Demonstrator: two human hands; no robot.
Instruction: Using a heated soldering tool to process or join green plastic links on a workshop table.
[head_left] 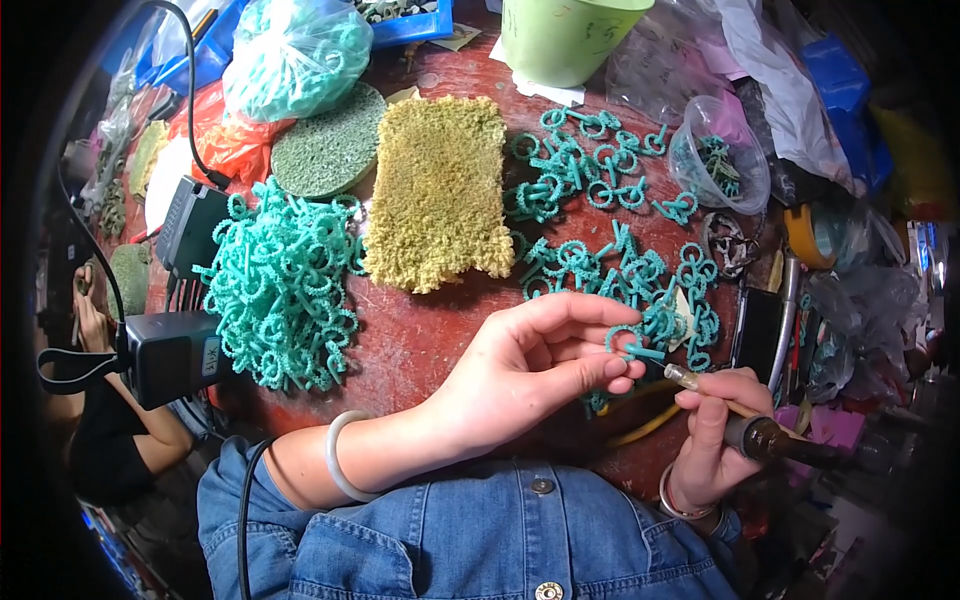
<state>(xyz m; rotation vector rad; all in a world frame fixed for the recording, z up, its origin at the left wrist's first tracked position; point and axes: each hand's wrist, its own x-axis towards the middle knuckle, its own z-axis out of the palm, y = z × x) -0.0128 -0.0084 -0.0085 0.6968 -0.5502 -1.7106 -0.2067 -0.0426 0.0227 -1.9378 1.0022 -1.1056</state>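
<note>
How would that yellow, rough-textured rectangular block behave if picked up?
The yellow, rough-textured rectangular block looks porous, so it's probably light for its size. Its ragged edges suggest it may crumble. Being broad and flat, it seems unlikely to roll.

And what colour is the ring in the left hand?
The ring is turquoise, seen best in the head view.

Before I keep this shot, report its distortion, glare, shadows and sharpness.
Head view: black corners, with fisheye bending toward the rim; head view: white glare on the bag of teal pieces; head view: left hand brightly lit, with shadow between its fingers; head view: yellow block shows crisp texture, while the clear bags at far right are dimmer and harder to make out.
</note>
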